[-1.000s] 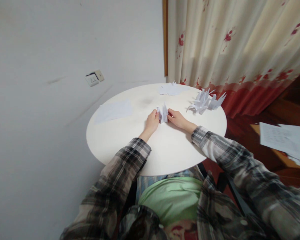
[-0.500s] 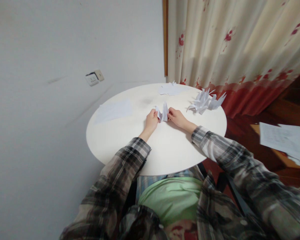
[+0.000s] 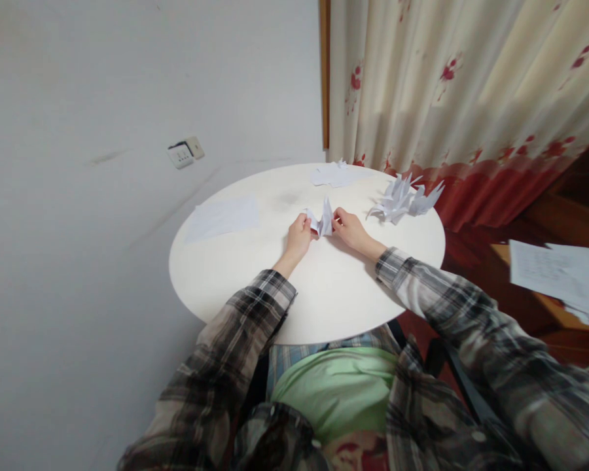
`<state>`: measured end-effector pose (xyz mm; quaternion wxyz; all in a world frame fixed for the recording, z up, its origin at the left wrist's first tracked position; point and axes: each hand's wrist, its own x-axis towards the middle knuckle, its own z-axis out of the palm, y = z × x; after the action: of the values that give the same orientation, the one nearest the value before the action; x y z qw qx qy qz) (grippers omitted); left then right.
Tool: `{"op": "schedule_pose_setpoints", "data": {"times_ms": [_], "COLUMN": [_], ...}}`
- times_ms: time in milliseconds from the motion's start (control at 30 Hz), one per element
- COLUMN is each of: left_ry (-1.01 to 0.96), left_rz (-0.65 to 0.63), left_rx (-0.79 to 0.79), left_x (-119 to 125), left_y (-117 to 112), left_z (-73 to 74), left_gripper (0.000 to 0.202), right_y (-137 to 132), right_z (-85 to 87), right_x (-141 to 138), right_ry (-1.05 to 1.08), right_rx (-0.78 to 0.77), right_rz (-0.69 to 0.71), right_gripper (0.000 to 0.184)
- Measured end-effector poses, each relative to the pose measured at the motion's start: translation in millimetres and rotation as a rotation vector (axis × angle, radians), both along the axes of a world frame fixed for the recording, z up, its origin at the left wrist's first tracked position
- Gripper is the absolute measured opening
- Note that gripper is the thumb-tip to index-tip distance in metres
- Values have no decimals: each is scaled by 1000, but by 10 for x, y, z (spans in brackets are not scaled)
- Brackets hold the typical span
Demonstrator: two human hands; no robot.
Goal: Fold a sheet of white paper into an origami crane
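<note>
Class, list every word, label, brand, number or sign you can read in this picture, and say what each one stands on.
None can be read.
Loose papers at the right: faint lines of marks, too blurred to read.
Green shirt: a red print at the bottom edge; I cannot tell whether it holds letters.
Folded paper between the left hand and right hand: no writing visible.

Folded white paper (image 3: 326,221) stands spread between the fingers (image 3: 341,218).

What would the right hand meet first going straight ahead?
The right hand would first meet the folded paper at its fingertips; beyond that, probably the left hand, though depth is unclear.
</note>
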<state>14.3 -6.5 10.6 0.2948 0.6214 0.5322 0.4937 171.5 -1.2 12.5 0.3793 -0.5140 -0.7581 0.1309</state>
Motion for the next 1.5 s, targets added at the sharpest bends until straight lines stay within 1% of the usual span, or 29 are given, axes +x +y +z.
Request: {"op": "schedule_pose_setpoints", "data": {"times_ms": [133, 400, 533, 867, 1500], "left_ry": [1, 15, 32, 24, 25], "left_rz": [-8, -18, -9, -9, -12], "left_rx": [3, 2, -11, -5, -12], "left_x": [-2, -3, -1, -7, -4], "left_y": [-8, -28, -33, -14, -28], "left_z": [1, 18, 29, 5, 15], "left_gripper": [14, 13, 14, 13, 14], "right_y": [-5, 3, -8, -21, -33], "right_z": [0, -9, 0, 12, 24], "right_x": [-7, -1, -2, -11, -14], "right_ry": [-25, -53, -61, -69, -91], "right_rx": [18, -10, -27, -26, -15], "right_rz": [21, 107, 113, 109, 121], "right_gripper": [16, 17, 16, 15, 15]}}
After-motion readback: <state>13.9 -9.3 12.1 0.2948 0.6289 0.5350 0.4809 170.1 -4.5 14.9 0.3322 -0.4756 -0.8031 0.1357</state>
